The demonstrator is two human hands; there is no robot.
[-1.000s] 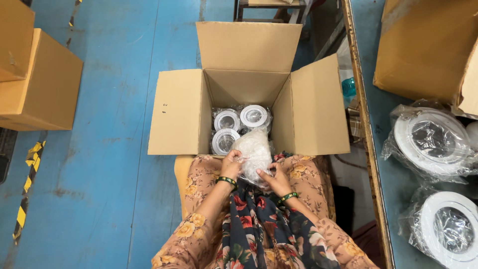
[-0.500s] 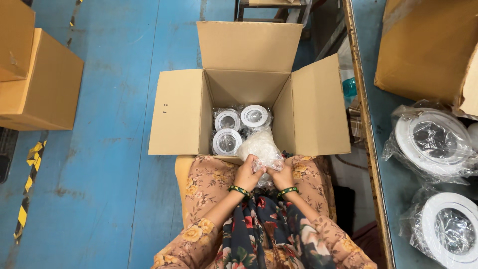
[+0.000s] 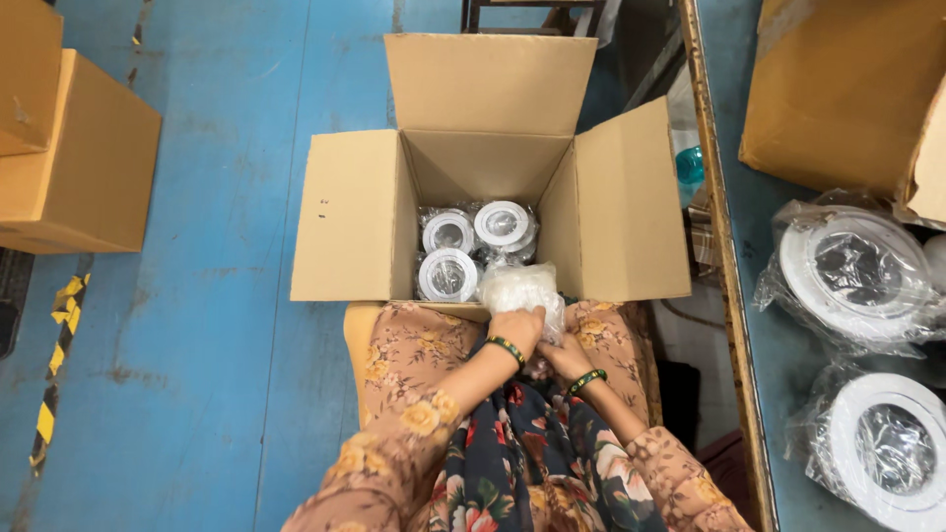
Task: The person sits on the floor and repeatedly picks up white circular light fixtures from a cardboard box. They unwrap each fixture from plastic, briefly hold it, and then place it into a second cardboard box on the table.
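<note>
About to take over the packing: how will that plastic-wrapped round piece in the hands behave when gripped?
The wrapped piece, held by the left hand and right hand, probably feels slippery, since its loose film crinkles. The round body looks rigid, so it may roll if set on edge.

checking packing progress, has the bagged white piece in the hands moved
Yes: the bagged piece has dropped lower, toward the lap, against the open box's near edge.
</note>
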